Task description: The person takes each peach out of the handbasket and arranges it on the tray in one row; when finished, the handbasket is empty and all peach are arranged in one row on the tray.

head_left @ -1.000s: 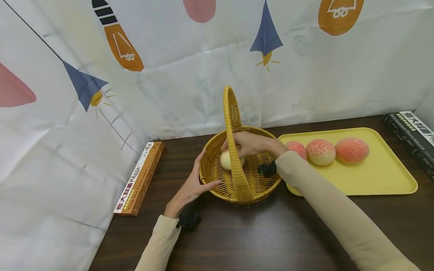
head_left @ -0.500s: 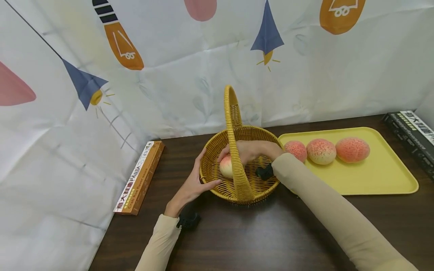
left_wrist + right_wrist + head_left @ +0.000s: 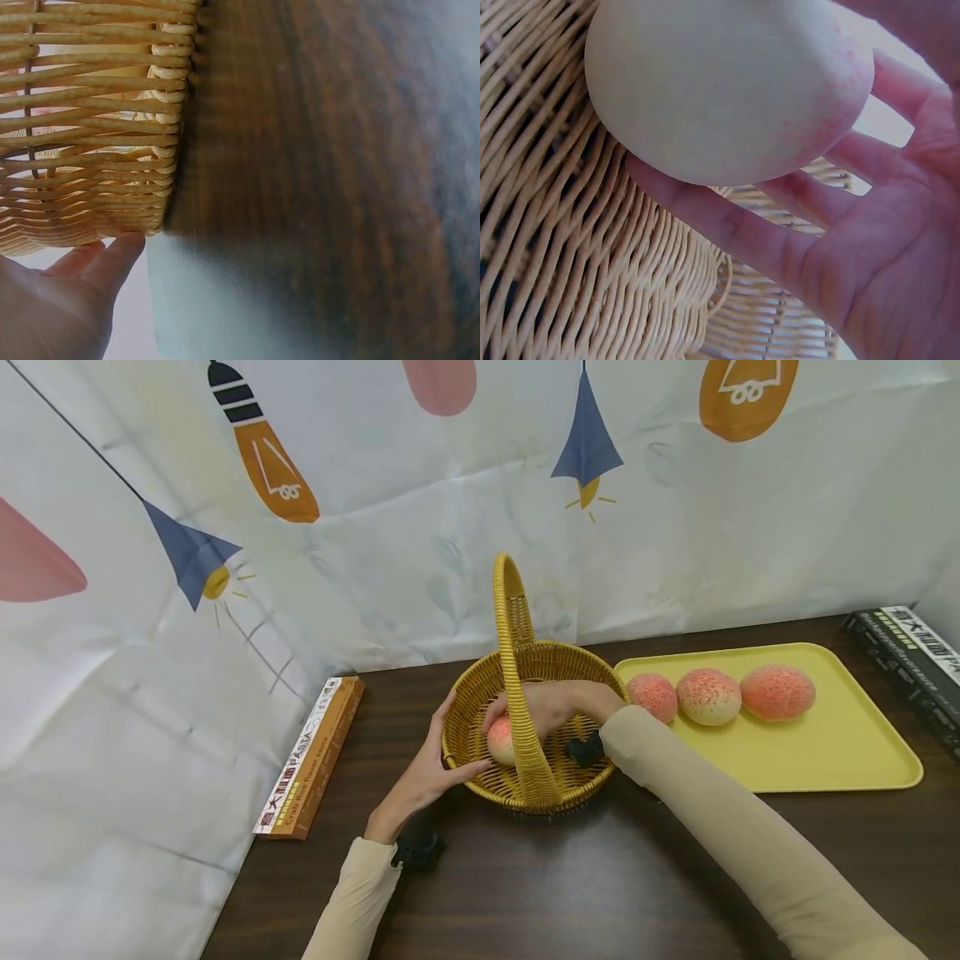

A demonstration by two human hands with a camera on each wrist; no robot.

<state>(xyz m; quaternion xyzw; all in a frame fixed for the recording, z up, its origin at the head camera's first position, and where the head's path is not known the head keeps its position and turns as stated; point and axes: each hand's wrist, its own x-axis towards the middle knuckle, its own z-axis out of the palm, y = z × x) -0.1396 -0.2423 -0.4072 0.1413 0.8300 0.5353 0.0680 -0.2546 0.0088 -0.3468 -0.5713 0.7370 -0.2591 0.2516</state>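
Note:
A yellow wicker basket (image 3: 558,664) with a tall arched handle stands on the dark table. Inside it, my right hand (image 3: 551,703) grips a pink-and-cream peach (image 3: 501,743) low on the left side, partly behind the handle. From close up in the right wrist view, the fingers curve around the underside of the peach (image 3: 727,90), near the woven wall. My left hand (image 3: 427,768) rests against the basket's outer left side, thumb at the front rim and fingers stretched along the wall. In the left wrist view, straight fingertips touch the wicker (image 3: 90,135).
Right of the basket lies a yellow tray (image 3: 810,760) with three peaches (image 3: 708,697) in a row. An orange pasta box (image 3: 311,756) lies at the left, a black pasta box (image 3: 911,668) at the far right. A patterned cloth (image 3: 450,527) hangs behind the table.
My right hand has lowered the peach in the basket and moved it slightly toward me. The peach has turned, so its pink side now shows. My left hand has stayed in place.

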